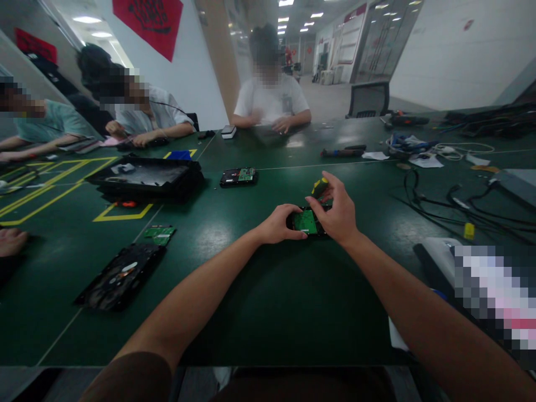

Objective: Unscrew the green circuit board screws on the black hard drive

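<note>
A small black hard drive with a green circuit board [305,221] lies on the dark green table [259,301] straight ahead of me. My left hand [280,223] grips its left end. My right hand [337,215] rests over its right side and holds a screwdriver with a yellow and black handle [320,187], standing upright over the drive. The screwdriver's tip is hidden behind my fingers.
An opened drive [121,277] and a loose green board [159,232] lie at the left. A black tray [144,178] and another drive [238,176] sit farther back. Cables [456,204] spread at the right. Three people sit across the table; another person's hand [12,241] shows at the left edge.
</note>
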Motion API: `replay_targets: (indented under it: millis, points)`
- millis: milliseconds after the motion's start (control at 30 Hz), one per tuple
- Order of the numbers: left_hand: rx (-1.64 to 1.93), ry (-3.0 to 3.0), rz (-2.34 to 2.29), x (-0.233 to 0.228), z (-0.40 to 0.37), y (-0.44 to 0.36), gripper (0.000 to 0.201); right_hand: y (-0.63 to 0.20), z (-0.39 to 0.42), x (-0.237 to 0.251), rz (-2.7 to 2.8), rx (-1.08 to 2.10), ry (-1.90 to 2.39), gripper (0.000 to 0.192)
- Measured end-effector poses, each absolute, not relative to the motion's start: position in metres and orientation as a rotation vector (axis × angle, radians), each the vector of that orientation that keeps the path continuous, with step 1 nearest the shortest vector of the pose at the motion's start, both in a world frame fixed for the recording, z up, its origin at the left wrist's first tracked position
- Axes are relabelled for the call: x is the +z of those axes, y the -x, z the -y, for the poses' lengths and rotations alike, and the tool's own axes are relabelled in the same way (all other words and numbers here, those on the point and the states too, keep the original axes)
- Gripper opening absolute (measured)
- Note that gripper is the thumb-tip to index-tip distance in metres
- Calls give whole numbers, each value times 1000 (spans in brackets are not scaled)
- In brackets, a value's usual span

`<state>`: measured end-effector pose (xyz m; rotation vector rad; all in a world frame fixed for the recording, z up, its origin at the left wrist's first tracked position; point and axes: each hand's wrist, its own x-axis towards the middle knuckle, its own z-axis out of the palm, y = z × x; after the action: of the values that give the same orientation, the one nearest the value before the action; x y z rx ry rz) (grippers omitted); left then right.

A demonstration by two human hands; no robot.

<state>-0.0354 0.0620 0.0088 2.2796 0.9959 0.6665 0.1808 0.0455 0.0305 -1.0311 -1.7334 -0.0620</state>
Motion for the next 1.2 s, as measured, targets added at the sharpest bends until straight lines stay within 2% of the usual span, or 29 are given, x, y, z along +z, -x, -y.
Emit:
replay_targets:
  millis: [500,767,1200]
  points:
    - [673,-2237,-1000,12,-60,35,76,-180,-45,29,1775,-5,994,74]
    - [662,-2243,-1014,10,-59,35,77,-179,-45,31,1749,-34,977,67]
    - [663,-2241,-1027,10,-60,35,78,-180,-44,32,1789,12,987,73]
